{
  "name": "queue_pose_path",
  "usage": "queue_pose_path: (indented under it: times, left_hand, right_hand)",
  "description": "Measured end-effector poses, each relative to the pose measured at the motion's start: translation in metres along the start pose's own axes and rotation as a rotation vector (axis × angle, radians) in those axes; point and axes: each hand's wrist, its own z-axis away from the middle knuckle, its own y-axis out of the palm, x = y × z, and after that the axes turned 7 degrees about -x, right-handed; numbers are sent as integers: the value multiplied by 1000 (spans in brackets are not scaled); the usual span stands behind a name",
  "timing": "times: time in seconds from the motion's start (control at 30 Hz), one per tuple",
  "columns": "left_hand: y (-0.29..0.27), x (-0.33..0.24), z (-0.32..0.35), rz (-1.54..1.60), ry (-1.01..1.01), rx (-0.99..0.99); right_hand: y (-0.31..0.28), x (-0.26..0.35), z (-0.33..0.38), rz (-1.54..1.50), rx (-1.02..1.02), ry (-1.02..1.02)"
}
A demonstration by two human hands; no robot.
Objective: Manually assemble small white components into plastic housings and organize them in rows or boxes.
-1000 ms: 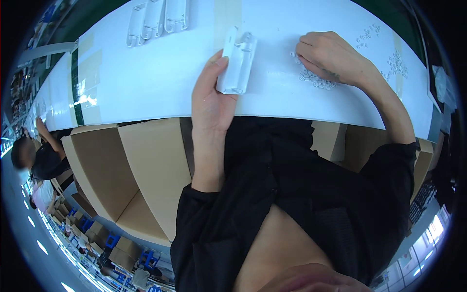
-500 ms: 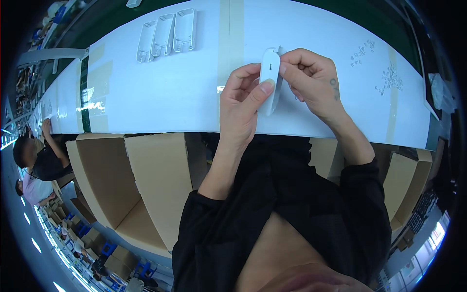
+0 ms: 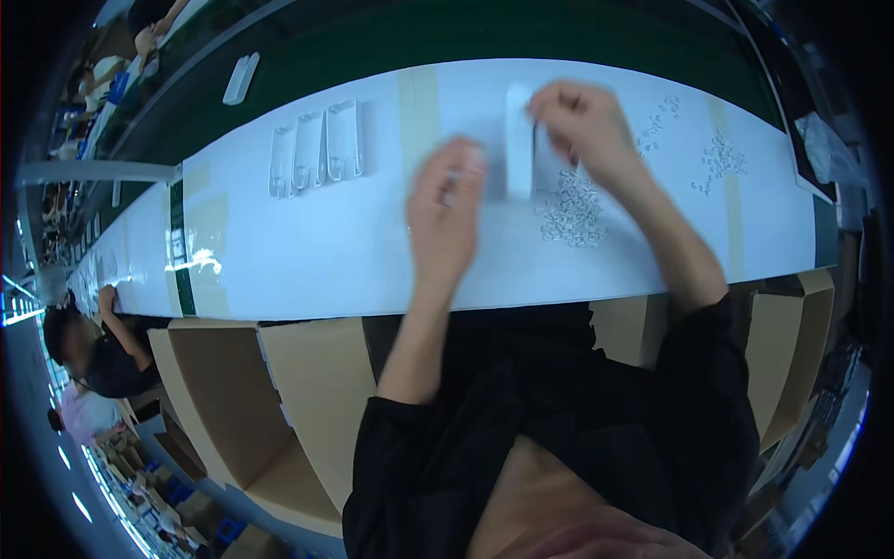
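My right hand (image 3: 585, 123) holds a long white plastic piece (image 3: 517, 140) upright above the white table (image 3: 307, 252), gripping its right edge. My left hand (image 3: 445, 216) hovers just left of and below the piece, not touching it. It is motion-blurred with fingers drawn together, and I cannot make out whether anything small sits in them. A heap of small clear rings (image 3: 568, 210) lies on the table under my right wrist.
Three white plastic pieces (image 3: 317, 149) lie side by side at the far left of the table. Another white piece (image 3: 240, 79) rests on the green belt behind. More small parts (image 3: 717, 154) are scattered at right. Cardboard boxes (image 3: 279, 391) stand below the edge. Another person (image 3: 93, 354) works at left.
Half a second ago both hands held the white piece together. My left hand has come off it and dropped left, while my right hand has lifted the piece farther away.
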Motion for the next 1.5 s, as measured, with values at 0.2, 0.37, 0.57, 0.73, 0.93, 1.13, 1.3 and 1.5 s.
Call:
queue_pose_path:
  times: [0.2, 0.37, 0.57, 0.73, 0.93, 1.13, 1.3, 1.5]
  left_hand:
    - [-160, 79, -108, -789, 199, -672]
    - [-161, 70, -120, -754, -55, -446]
    - [-185, 65, -108, -892, 55, -683]
    - [-182, 53, -66, -152, -110, -627]
    - [-162, 57, -34, 467, -283, -579]
    - [-121, 40, -2, 1110, -391, 5]
    - [-82, 32, 22, 1226, -508, -94]
    - [-5, -9, 50, 812, -656, -34]
  right_hand:
    - [-41, 18, 19, -122, -72, 182]
    - [-193, -69, -160, 425, -287, 110]
    - [-157, -90, -121, 519, -42, -153]
    - [-103, -60, -8, 676, 315, -705]
    - [-78, -51, 3, 777, 474, -663]
    - [-47, -39, 5, 795, 509, -807]
    - [-28, -50, 6, 877, 513, -869]
    - [-10, -12, 45, 496, 350, -523]
